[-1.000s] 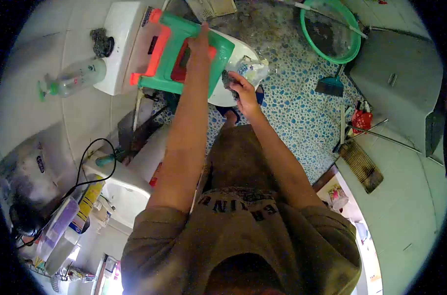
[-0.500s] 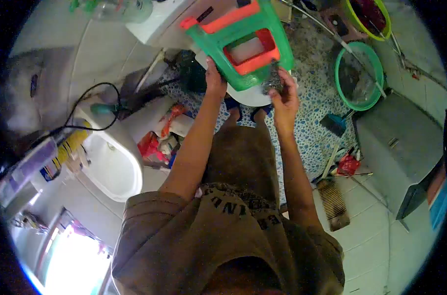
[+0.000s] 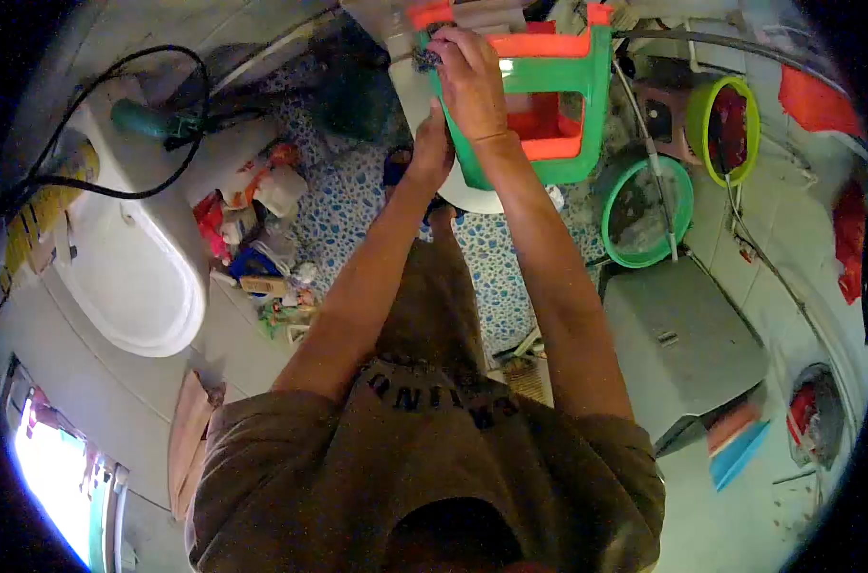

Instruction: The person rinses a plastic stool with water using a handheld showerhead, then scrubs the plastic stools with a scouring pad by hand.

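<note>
A green and orange plastic stool (image 3: 595,110) is tilted above a white toilet (image 3: 472,199). At its near left edge my left hand (image 3: 432,151) grips the green plastic, its fingers partly hidden behind the stool. My right hand (image 3: 469,81) is closed around a dark steel wool scourer (image 3: 424,59) and presses it against the stool's upper left corner. Much of the scourer is covered by the fingers.
To the left is a white sink (image 3: 133,282) with a black cable (image 3: 205,115) looping over it. A green basin (image 3: 608,234), a yellow-green basin (image 3: 754,143) and a grey lidded box (image 3: 682,334) stand to the right. Bags and bottles (image 3: 248,215) lie on the floor.
My right hand has moved with the scourer from the stool's near right corner across to its upper left corner. The stool has turned and shifted right in view, and the camera view has swung.
</note>
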A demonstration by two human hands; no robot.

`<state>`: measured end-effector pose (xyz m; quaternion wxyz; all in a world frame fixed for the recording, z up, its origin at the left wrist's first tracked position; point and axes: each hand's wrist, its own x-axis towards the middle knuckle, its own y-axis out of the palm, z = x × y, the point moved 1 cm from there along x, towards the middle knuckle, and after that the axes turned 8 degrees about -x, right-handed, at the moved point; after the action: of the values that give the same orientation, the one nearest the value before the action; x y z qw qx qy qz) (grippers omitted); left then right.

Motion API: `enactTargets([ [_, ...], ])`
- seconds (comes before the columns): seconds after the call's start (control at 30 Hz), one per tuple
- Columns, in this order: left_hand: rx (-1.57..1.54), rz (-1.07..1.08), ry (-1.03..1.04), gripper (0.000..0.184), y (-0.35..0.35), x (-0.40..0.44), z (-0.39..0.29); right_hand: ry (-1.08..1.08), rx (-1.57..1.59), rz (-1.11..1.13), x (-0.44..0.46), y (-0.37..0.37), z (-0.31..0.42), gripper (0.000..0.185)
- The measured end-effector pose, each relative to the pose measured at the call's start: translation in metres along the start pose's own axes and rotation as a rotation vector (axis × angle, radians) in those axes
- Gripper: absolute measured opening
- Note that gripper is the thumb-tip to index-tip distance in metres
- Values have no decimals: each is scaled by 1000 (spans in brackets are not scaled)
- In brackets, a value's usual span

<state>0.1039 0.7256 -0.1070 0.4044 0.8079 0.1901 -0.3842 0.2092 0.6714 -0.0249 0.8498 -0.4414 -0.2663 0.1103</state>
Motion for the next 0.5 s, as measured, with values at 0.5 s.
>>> enactTargets([
  [0.5,-121,-1,416,56,-9,15,9,74,-13,50,-73,-23,41,29],
])
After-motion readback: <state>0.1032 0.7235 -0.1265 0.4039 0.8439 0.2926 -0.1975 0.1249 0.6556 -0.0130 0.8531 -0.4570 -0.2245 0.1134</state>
